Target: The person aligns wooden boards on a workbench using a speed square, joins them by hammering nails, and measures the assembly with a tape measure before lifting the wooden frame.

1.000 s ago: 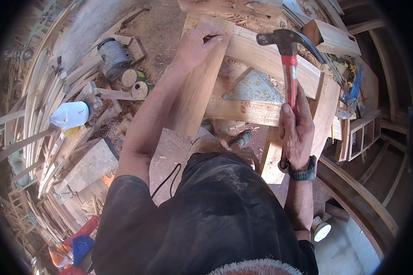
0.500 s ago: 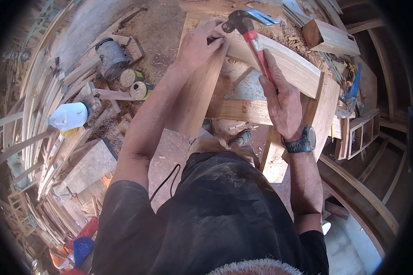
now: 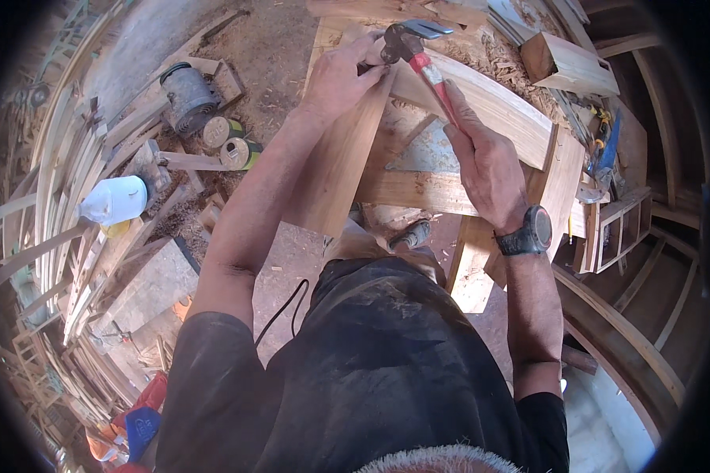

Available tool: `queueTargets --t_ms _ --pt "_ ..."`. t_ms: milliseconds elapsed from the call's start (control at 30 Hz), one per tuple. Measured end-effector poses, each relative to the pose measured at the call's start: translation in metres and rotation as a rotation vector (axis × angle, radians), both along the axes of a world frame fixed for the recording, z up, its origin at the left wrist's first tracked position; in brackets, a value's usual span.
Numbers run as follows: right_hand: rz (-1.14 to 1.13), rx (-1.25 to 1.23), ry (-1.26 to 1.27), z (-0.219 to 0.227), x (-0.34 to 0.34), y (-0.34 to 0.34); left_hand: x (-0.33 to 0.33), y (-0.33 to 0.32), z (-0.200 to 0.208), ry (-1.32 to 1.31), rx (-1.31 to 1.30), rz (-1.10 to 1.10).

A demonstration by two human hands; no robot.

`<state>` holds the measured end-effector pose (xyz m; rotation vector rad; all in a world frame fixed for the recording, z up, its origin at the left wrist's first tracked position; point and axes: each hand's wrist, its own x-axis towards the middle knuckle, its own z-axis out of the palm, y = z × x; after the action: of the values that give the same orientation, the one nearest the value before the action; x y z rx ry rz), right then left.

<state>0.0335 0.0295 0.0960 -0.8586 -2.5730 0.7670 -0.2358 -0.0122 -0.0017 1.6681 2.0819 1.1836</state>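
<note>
Glancing off through misjudged aim, the claw hammer (image 3: pixel 427 69) could be bruising the left hand (image 3: pixel 341 79), whose fingertips are lying just beside its striking face. Nearer, at right, the right hand (image 3: pixel 487 165) is clasping the hammer by its handle. Farther left, the left hand is curling over the far end of the wooden plank (image 3: pixel 351 150); whether its fingers are pinching anything, I cannot tell.

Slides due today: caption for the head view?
Right hand holds a red-handled claw hammer close to the left hand on a wooden board.
</note>
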Motion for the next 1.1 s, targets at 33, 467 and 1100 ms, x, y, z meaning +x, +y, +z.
queueTargets --t_ms 33,467,1100 --pt "0.0 0.001 0.0 0.002 0.0 -0.002 -0.002 0.0 -0.003 0.063 0.046 0.001" --pt "-0.015 -0.016 0.091 -0.002 0.005 -0.005 0.003 0.0 0.007 -0.028 -0.006 -0.004" --pt "-0.325 -0.317 0.185 -0.018 0.042 0.004 0.034 -0.031 0.033 0.089 -0.451 0.224"
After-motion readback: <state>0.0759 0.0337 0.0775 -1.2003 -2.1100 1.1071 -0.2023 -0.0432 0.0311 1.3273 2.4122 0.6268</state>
